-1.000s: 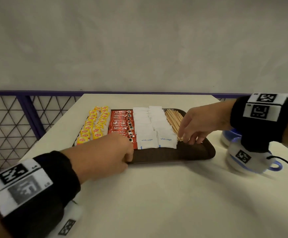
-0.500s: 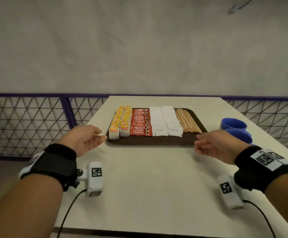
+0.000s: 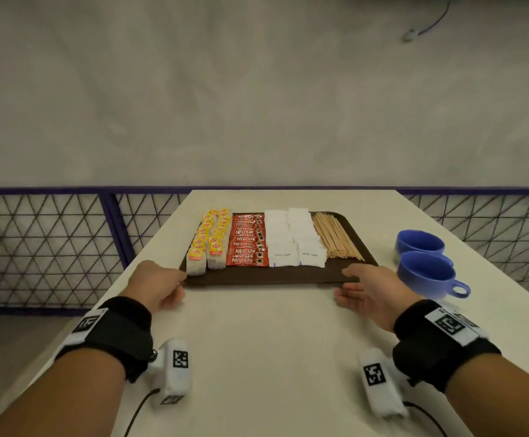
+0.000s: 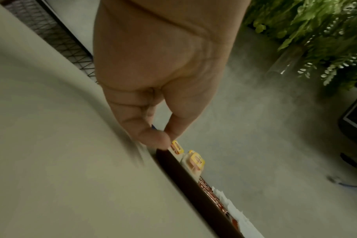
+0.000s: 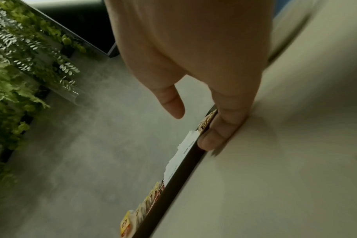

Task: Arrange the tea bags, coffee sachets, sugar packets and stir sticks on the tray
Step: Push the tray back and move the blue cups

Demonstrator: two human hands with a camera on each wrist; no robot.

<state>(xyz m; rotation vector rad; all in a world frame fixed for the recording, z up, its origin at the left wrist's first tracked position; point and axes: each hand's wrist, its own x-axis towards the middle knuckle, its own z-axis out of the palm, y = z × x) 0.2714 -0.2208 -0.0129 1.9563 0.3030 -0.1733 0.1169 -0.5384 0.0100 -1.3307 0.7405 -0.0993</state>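
A dark brown tray (image 3: pixel 256 276) lies on the white table. On it stand rows of yellow-tagged tea bags (image 3: pixel 209 241), red coffee sachets (image 3: pixel 248 244), white sugar packets (image 3: pixel 294 238) and a bundle of wooden stir sticks (image 3: pixel 335 238). My left hand (image 3: pixel 179 283) is at the tray's near left corner. In the left wrist view its thumb and forefinger (image 4: pixel 163 140) pinch the tray's rim (image 4: pixel 183 173) beside a tea bag (image 4: pixel 196 159). My right hand (image 3: pixel 345 283) is at the near right corner. Its fingers (image 5: pixel 214 136) lie against the tray's edge (image 5: pixel 173 190) and the thumb is lifted clear.
Two blue cups (image 3: pixel 424 272) stand on the table just right of the tray, near my right hand. A purple mesh fence (image 3: pixel 36 247) runs behind and left of the table. Bare tabletop (image 3: pixel 256 357) stretches between me and the tray. Green plants (image 4: pixel 316 32) are off to the side.
A second ago both hands worked over the tray's contents. They then drew back towards me, and now both have come forward again to the tray's near corners.
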